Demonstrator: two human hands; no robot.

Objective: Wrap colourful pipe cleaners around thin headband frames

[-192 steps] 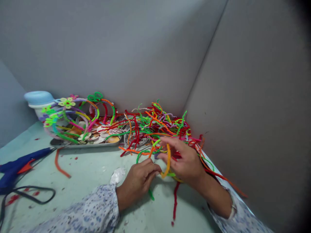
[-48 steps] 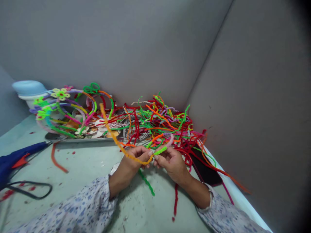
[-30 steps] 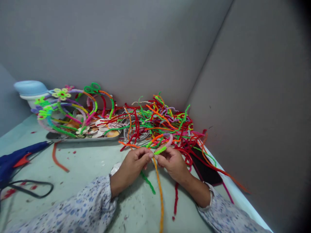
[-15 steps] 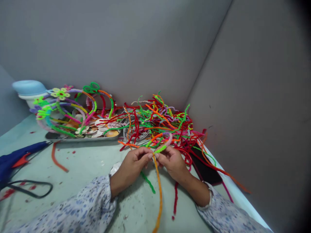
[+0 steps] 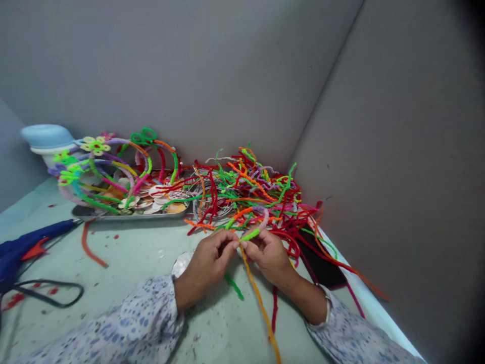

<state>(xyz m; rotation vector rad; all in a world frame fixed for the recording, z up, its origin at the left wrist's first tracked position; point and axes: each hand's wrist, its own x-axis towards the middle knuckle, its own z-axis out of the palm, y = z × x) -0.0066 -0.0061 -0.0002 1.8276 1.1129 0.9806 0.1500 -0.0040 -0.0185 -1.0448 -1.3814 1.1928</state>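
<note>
Lime, orange, purple, pink already on! Right hand (image 5: 272, 255) pinches the wrapped hoop (image 5: 265, 218), left hand (image 5: 207, 263) the yellow pipe cleaner (image 5: 261, 303), whose long tail hangs unwrapped.

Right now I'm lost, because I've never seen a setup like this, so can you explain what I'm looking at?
There's no machine: one head-worn camera looks forward and down at the wearer's bare hands. The left hand and right hand pinch where an orange-yellow fuzzy strip meets a multicoloured fuzzy band. On the table lie a tangled pile of fuzzy strips, a metal tray of shells, and what looks like a blue glue gun.
</note>
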